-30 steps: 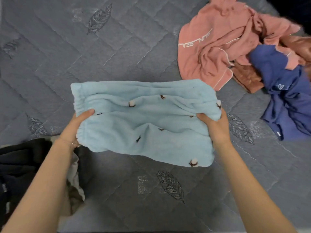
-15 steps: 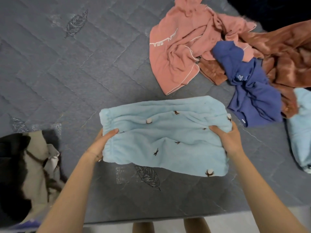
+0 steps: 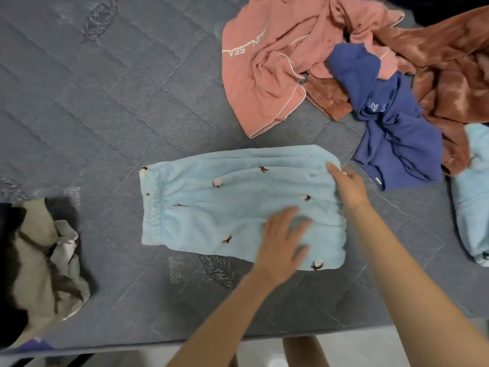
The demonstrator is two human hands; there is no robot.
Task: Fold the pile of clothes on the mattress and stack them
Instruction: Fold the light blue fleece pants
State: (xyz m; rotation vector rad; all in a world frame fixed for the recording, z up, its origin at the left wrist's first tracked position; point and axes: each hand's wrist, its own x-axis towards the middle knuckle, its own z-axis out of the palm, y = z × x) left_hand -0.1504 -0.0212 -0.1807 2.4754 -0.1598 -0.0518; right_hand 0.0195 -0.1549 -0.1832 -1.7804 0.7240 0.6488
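- My left hand (image 3: 285, 241) lies palm down on the light blue fleece garment (image 3: 211, 207), fingers spread wide, over its near right part
- My right hand (image 3: 350, 188) rests on the garment's right edge, fingers straight and close together, pointing toward the far corner; I cannot tell whether my thumb is tucked under the cloth
- The light blue garment lies folded into a rough rectangle on the grey quilted mattress (image 3: 105, 115), near its front edge, with the gathered elastic hem at the left and small cotton-boll motifs scattered over it
- Beyond it to the right is the unfolded heap: a pink top (image 3: 264, 75) with white piping and lettering, a rust-brown plush piece (image 3: 455, 75), and a navy garment (image 3: 397, 139) draped over the brown one
- A second light blue piece (image 3: 473, 202) lies at the right border, just beside the brown one
- At the left border sits a bundle of beige and black clothes (image 3: 37, 255), well apart from the garment under my hands
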